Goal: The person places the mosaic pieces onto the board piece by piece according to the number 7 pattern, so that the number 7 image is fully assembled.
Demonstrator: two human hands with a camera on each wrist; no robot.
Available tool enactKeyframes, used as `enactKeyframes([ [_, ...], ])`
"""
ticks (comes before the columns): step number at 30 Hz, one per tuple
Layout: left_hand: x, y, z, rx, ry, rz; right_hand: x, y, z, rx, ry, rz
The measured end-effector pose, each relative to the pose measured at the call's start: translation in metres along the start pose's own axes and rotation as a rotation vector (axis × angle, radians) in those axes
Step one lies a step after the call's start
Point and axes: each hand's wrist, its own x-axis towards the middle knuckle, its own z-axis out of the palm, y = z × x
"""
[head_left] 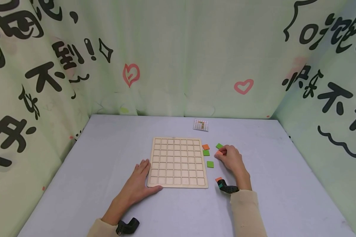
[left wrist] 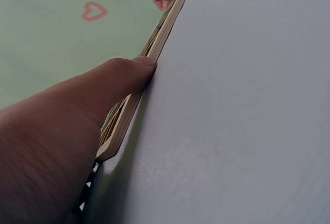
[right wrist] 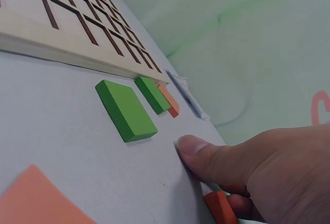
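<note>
A square wooden grid board point(head_left: 178, 163) lies on the table. At its near left corner is my left hand point(head_left: 137, 184), fingers along the left side and thumb against the near edge; in the left wrist view the thumb point(left wrist: 129, 72) presses the board's side. To the right of the board, my right hand point(head_left: 232, 161) pinches an orange square tile point(head_left: 219, 152) between thumb and fingers. The same orange tile point(right wrist: 220, 207) shows partly behind the thumb in the right wrist view. Just beyond these fingers lies a green tile point(head_left: 219, 145).
Along the board's right side are an orange tile point(head_left: 206, 146) and two green tiles, the nearer one point(head_left: 210, 164) a little apart. Another orange tile point(head_left: 218, 179) is partly covered by the right wrist camera. Behind the board lies a small patterned grid card point(head_left: 200, 125).
</note>
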Motion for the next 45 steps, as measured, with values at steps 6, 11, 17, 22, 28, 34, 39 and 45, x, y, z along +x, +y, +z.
enactKeyframes([
  [6,0.0001,0.0004,0.0002,0.013,-0.001,-0.009,-0.0014,-0.0008,0.0010,0.010,0.002,0.026],
  [11,-0.0001,0.0009,0.0002,0.020,-0.004,-0.017,-0.0017,0.0000,0.0012,0.029,0.005,0.032],
  [17,-0.0009,0.0000,-0.0005,0.012,-0.004,-0.005,-0.0024,-0.0007,-0.0002,0.041,-0.003,0.033],
  [22,-0.0010,-0.0005,-0.0002,0.004,-0.007,-0.007,-0.0035,-0.0013,-0.0007,0.035,-0.012,0.024],
  [28,-0.0013,-0.0002,-0.0004,0.003,-0.001,-0.002,-0.0048,-0.0025,-0.0023,0.017,-0.032,0.020],
  [34,-0.0007,-0.0011,-0.0004,-0.001,0.003,0.005,-0.0037,-0.0036,-0.0038,-0.008,-0.044,0.008],
  [39,-0.0005,-0.0020,0.0002,-0.005,0.007,0.007,-0.0030,-0.0046,-0.0055,-0.023,-0.052,-0.002],
  [45,-0.0001,-0.0019,0.0010,0.000,0.003,0.004,-0.0031,-0.0050,-0.0064,-0.041,-0.051,-0.031],
])
